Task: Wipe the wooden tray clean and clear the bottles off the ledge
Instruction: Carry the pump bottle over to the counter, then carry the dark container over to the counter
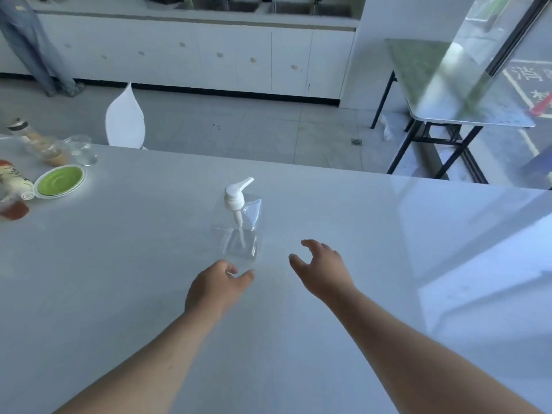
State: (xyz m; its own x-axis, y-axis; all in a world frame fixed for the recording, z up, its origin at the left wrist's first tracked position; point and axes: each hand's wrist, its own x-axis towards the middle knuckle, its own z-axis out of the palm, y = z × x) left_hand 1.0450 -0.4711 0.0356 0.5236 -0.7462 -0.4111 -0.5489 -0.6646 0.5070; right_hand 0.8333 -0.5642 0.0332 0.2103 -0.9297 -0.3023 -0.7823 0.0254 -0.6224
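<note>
A clear, empty-looking pump bottle (239,228) with a white pump head stands upright on the white counter (343,219), near its middle. My left hand (218,286) hovers just in front of the bottle's base, fingers loosely curled, holding nothing. My right hand (324,270) is a little to the right of the bottle, fingers spread, empty. Neither hand touches the bottle. No wooden tray is in view.
At the counter's far left lie a green saucer (59,181), a glass (83,150), a tipped sauce bottle (35,141) and a white bottle (15,180). A white chair back (125,121) stands beyond the edge. A person's legs (33,46) are by the cabinets; a folding table (454,94) stands at right.
</note>
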